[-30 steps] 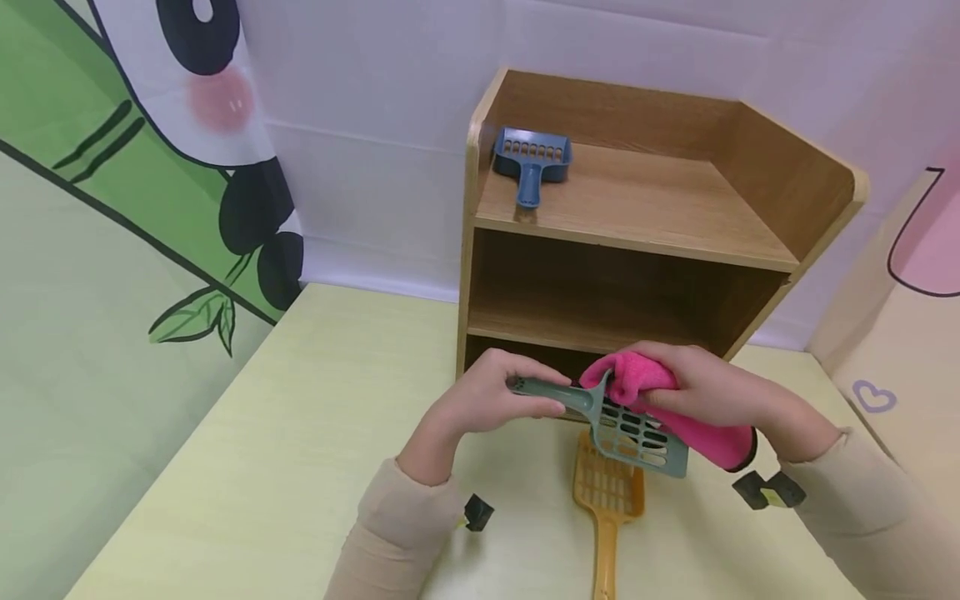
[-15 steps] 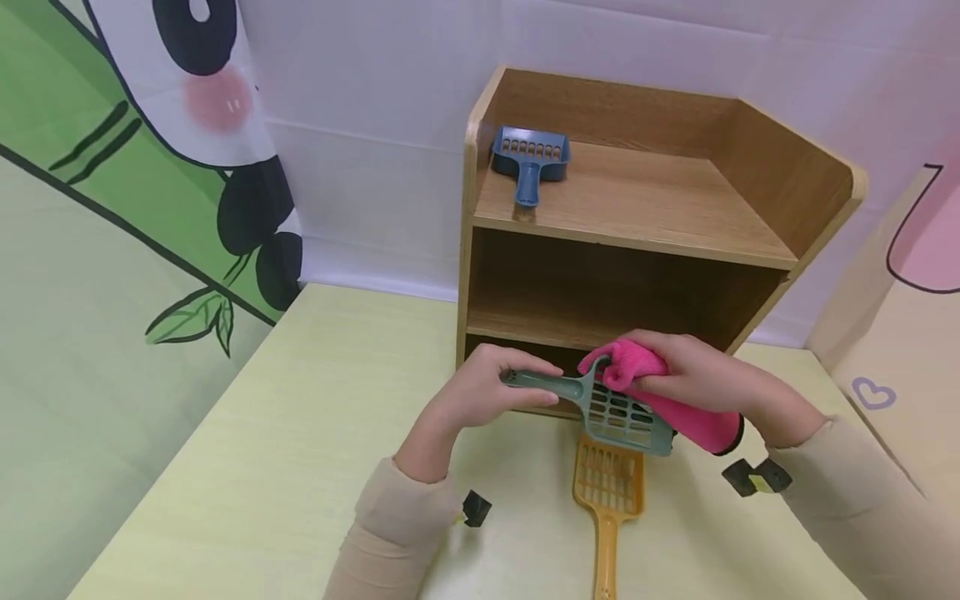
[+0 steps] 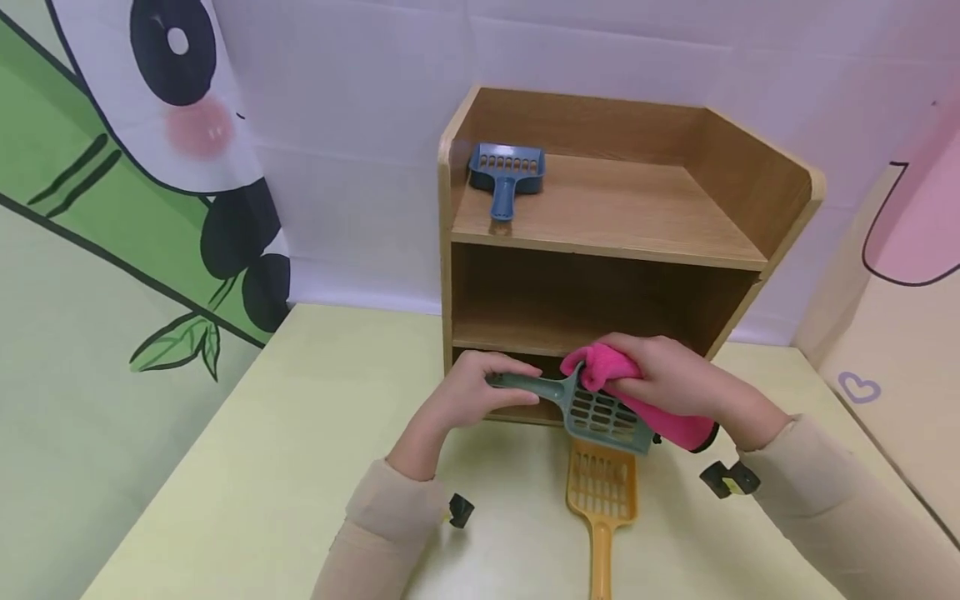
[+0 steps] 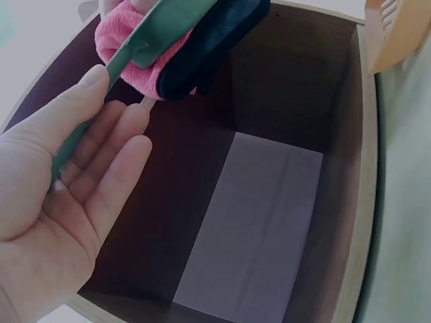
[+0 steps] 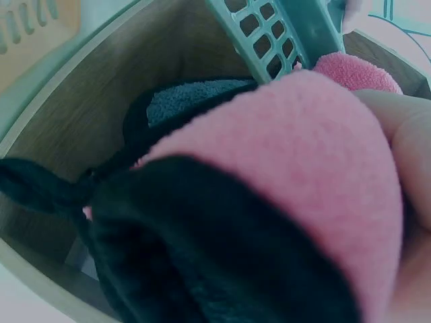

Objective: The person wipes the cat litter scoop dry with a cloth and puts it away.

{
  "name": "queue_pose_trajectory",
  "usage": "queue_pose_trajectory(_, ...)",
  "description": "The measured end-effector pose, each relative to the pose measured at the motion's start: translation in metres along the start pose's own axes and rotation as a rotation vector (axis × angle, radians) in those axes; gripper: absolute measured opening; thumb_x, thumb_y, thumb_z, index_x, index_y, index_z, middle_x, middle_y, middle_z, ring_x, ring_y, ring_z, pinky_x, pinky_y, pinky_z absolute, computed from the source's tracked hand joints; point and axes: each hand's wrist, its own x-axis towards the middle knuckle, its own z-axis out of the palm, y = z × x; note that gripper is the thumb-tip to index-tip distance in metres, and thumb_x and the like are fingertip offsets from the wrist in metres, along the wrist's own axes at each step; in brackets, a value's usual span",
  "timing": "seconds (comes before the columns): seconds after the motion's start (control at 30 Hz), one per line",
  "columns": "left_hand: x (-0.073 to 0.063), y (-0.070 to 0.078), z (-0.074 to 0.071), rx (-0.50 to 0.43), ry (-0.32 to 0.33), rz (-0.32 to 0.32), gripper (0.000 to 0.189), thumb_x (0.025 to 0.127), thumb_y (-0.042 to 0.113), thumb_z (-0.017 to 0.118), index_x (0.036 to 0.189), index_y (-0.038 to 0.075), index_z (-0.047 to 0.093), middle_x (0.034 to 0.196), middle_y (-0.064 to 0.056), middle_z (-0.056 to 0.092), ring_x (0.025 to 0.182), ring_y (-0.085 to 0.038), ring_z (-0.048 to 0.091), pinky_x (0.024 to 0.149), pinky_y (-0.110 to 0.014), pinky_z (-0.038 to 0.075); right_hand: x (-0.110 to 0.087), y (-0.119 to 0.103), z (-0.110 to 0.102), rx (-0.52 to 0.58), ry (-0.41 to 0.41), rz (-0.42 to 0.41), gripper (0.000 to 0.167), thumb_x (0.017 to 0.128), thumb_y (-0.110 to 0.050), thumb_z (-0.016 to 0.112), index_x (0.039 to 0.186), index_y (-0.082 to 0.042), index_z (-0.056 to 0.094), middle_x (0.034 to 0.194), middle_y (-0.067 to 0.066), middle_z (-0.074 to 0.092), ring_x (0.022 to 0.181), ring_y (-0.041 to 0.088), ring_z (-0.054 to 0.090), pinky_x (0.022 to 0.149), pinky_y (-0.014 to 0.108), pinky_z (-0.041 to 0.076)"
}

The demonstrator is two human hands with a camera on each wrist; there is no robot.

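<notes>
Your left hand pinches the green scoop by its handle, your right hand grips a pink cloth against it, before the lower front edge of the shelf; hard rubbing could twist the scoop free.

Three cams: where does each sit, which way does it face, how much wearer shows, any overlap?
On head: faces forward and down at shelf and table; left hand, right hand and sleeves show.
On left wrist: faces past the left hand at green scoop, cloth and shelf; that hand shows at left.
On right wrist: faces the cloth close up, shelf behind; right hand at right edge.
Wrist views share: green scoop, cloth, shelf, orange scoop at an upper corner.
</notes>
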Motion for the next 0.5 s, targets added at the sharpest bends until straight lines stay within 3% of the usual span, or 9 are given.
queue_pose_trajectory(0.27,0.01,-0.009,-0.004,-0.018,-0.011,0.038,0.029,0.077,0.024,0.078,0.104,0.014,0.074,0.099,-0.003,0.072,0.06,-0.011,0.046,0.053,-0.02,0.038,-0.001,-0.001,-0.001,-0.01,0.04,0.023,0.042,0.085,-0.016,0.068,0.125,-0.019,0.055,0.098,0.002,0.066,0.074,0.013,0.058,0.062,0.026,0.049)
queue_pose_trajectory(0.5,0.013,-0.007,-0.004,0.014,-0.012,0.078,0.03,0.077,0.024,0.079,0.104,0.013,0.074,0.101,-0.003,0.072,0.064,-0.012,0.051,0.054,-0.02,0.041,-0.002,0.005,-0.002,0.053,0.049,0.028,0.041,0.085,-0.019,0.069,0.124,-0.019,0.055,0.101,0.002,0.064,0.079,0.015,0.058,0.064,0.027,0.05)
